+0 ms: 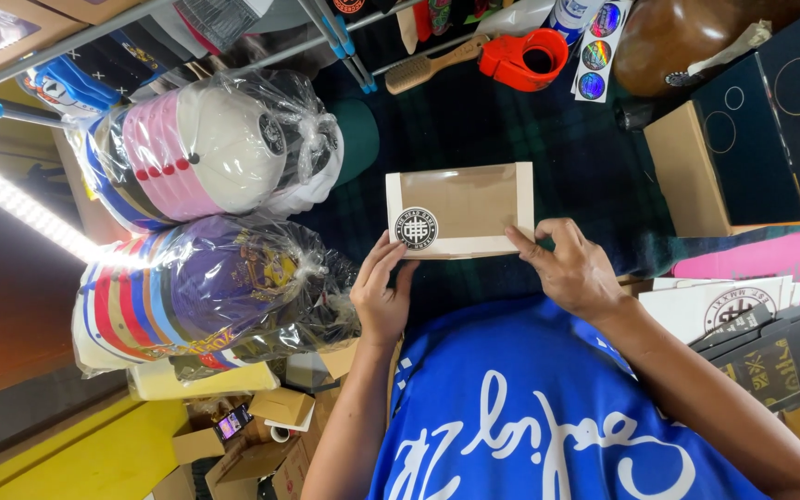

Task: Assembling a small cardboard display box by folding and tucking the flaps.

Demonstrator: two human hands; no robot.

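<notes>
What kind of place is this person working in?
Probably a cap shop's packing bench: bagged stacks of caps, a small cardboard box held in both hands, and an orange tape dispenser on the table.

The flat box (460,209) is brown card with a white rim and a round black-and-white sticker (417,228). The cloth (511,130) beneath is dark green-and-navy plaid, and the tape dispenser (525,57) is bright orange-red. The upper bagged caps (201,148) are cream, pink and navy, the lower stack (206,292) purple, red and blue.

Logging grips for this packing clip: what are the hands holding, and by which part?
Both hold a flat brown-and-white box: left hand at its near left corner, right hand at its near right corner.
</notes>
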